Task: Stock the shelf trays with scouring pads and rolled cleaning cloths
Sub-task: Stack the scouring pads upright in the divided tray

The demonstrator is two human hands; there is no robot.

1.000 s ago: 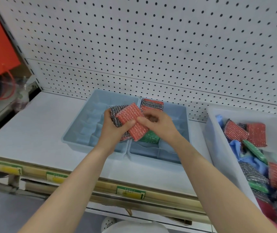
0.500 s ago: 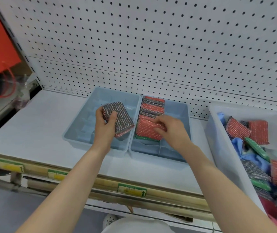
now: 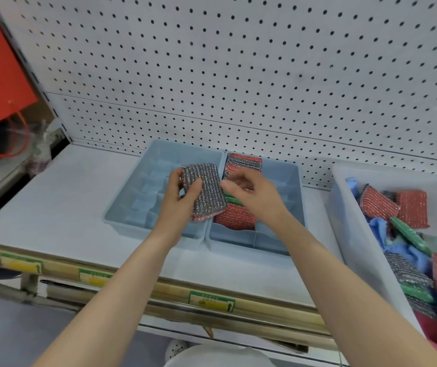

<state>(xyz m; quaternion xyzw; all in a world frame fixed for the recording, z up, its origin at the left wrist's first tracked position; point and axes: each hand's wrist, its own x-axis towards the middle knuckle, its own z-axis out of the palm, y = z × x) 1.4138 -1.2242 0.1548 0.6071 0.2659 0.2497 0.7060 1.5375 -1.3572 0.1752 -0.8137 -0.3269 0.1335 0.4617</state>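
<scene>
Over the two blue trays, both hands are busy w/ pads. Left hand (image 3: 183, 205) pinches a silver pad (image 3: 203, 192), thumb on top, fingers under it, holding it up just above the wall between the trays. Right hand (image 3: 254, 198) sits right beside that pad, fingers curled a bit and spread loose, holding nothing I can see. It hangs over the right tray (image 3: 289, 207).

Step, I think: putting pads in rows in the right tray. Next move likely needs the right hand to take the silver pad and slot it on its edge next to the others.

Under the right hand, that tray has a row of red pads (image 3: 236, 217), some silver, and a bit of green. Left tray (image 3: 132, 207), under the left hand, looks bare, just dividers. Far to the right of the right hand, a white bin (image 3: 350, 229) holds a messy pile of pads & blue cloths (image 3: 379, 229). No cloths in the trays yet.
</scene>
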